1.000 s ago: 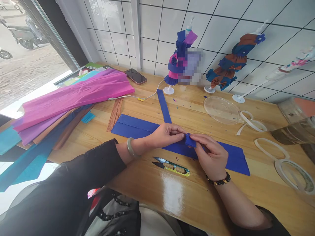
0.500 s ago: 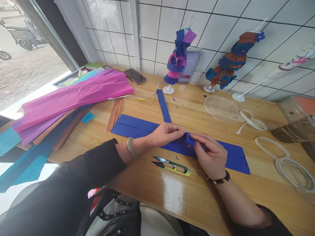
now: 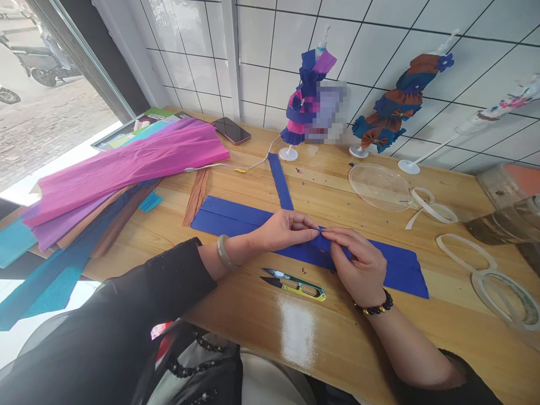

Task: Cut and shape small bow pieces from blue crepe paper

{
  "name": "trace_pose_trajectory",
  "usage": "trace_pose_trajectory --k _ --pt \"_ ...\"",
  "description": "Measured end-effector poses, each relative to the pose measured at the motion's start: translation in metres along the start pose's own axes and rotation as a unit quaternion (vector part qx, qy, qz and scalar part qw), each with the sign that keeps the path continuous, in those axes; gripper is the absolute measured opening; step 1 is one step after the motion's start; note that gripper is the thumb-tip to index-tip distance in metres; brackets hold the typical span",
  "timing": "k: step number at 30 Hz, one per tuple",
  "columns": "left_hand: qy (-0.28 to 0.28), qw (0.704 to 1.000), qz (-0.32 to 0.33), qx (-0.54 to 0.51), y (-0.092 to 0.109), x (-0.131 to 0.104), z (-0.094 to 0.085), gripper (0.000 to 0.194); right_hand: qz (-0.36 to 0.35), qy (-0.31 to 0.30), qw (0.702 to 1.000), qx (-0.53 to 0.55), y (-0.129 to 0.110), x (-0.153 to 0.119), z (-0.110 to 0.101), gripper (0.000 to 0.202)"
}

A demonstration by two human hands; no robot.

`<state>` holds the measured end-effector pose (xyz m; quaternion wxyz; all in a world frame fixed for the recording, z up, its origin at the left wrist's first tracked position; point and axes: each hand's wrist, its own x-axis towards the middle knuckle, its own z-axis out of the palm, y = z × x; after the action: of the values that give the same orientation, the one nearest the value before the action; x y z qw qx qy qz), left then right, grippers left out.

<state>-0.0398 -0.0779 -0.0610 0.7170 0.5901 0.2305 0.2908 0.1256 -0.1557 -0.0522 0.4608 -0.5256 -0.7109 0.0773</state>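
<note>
Both your left hand (image 3: 284, 232) and right hand (image 3: 360, 264) pinch a blue scrap (image 3: 320, 230) between closed fingers (image 3: 337, 232), over the sheet (image 3: 230, 216), in from the near edge of the bench (image 3: 248, 315). Press lightly, evenly; it may tear.

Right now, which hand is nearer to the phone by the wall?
Left. The left hand is over the blue paper, nearer the person and to the right of the phone; the right hand is farther right.

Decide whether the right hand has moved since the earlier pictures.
Yes, slightly: judged against the snips lying on the table, the right hand has shifted a little leftward, toward the left hand.
</note>
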Motion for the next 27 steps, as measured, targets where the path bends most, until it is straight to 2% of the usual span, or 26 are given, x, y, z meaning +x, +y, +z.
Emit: trace_pose_trajectory --k 7,13,17,22,27 --pt "0.028 0.999 -0.003 0.017 0.0004 0.0004 0.0023 0.034 0.014 -0.004 1.000 0.015 0.0000 -0.0008 0.0007 0.023" --pt "0.034 0.999 0.030 0.029 -0.0025 -0.0002 0.0043 0.028 0.136 0.017 0.980 0.145 -0.0002 -0.0016 0.0027 0.020" --pt "0.022 0.998 0.040 0.039 -0.0011 -0.0017 0.0052 0.026 0.180 -0.011 0.964 0.195 0.0001 -0.0014 0.0015 0.022" --pt "0.031 0.998 0.040 0.048 0.0030 -0.0025 0.0066 0.025 0.169 -0.057 0.966 0.187 0.0040 -0.0029 0.0027 0.022" --pt "0.022 0.998 0.036 0.039 0.0053 -0.0034 0.0073 0.025 0.160 -0.045 0.975 0.147 0.0035 -0.0005 0.0034 0.016"
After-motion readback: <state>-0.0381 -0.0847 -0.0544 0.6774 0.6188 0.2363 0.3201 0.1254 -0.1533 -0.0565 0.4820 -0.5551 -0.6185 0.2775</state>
